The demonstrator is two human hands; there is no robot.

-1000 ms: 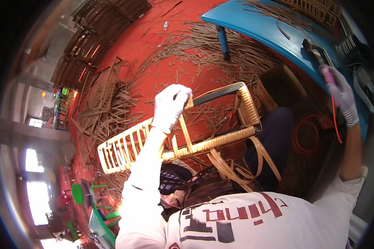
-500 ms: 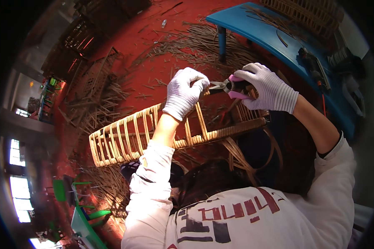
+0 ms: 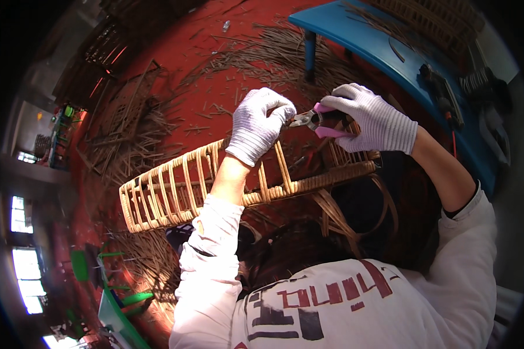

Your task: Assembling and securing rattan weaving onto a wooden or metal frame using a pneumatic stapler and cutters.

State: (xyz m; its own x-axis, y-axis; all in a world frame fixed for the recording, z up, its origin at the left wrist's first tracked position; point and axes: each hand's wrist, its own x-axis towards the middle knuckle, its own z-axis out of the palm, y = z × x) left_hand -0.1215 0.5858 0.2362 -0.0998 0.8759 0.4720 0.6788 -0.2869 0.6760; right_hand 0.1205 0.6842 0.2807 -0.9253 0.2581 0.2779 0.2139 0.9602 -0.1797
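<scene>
Left hand [image 3: 259, 125]: white knit glove with fine ribbed texture, cuff ending at wrist. Right hand [image 3: 370, 119]: matching white knit glove. Both arms in long white sleeves, pushed up so forearms are bare; a dark inner cuff shows at right sleeve edge. White top carries blocky dark red and black printed markings across chest.

Red floor [image 3: 215, 75] strewn with cane offcuts [image 3: 273, 52]; blue counter [image 3: 361, 35] at upper right bearing a dark tool [image 3: 442, 93]; woven panels [image 3: 122, 110] stacked at left; green frame [image 3: 116, 291] at lower left.
</scene>
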